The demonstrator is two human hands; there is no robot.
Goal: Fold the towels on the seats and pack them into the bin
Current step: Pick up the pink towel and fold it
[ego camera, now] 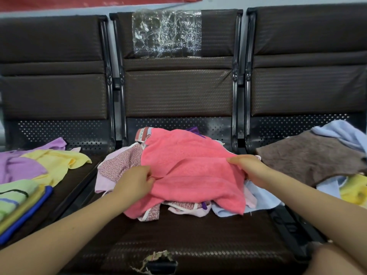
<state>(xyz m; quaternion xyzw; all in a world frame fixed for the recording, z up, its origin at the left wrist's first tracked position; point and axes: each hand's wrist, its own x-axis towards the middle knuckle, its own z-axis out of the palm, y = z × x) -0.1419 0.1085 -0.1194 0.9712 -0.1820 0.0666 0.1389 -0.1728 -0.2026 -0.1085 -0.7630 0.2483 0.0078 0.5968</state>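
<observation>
Both hands out over the middle seat point(178, 245) of a row of dark brown padded chairs, well apart from each other. Left hand point(135, 182) pinching the left edge of a coral-pink towel point(188, 171), fingers closed on a small fold of it. Right hand point(248, 168) gripping the same towel at its right edge, thumb on top. Pink towel spread loosely between them, atop a heap of other cloths: a speckled red-and-white towel point(121, 163) at the left, a pale blue one point(264, 201) at the lower right, a scrap of purple point(195, 131) behind. On the left seat, a lilac towel point(17, 167) and a yellow towel point(57, 163), unfolded, with a stack of folded striped cloths point(17, 201) nearer. On the right seat, a brown towel point(305, 157) over light blue point(341, 133) and yellow point(355, 193) ones. Crinkled clear tape point(166, 33) on the middle backrest; torn upholstery point(156, 259) at the seat's front edge. No bin in view.
</observation>
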